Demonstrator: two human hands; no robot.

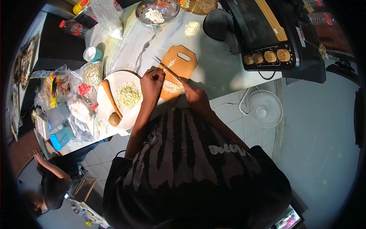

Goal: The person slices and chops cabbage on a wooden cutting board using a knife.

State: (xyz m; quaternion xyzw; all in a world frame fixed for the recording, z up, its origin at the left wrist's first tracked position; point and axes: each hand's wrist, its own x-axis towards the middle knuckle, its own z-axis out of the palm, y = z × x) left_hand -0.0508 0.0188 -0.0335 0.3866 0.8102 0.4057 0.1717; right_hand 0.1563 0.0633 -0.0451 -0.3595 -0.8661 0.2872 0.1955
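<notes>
Spreading out beneath and beyond your fingers is the marble-patterned countertop. Well to the right of your right fingers stands the black countertop cooking appliance with wooden knobs. Just left of your left fingers sits the white round tray. Under both sets of fingers is the wooden cutting board, its handle slot on the far side from you. A long wooden utensil lies in the tray, left of your left hand; there the fingers are curled beside the blade, and you cannot tell whether they pinch anything. Your right hand has its fingers clamped on the knife, whose blade slants away past your left fingertips. Nearer your left fingers than the utensil are chopped pale-green vegetables. Between your hands, on the board, lies a small pile of pale chopped pieces.
</notes>
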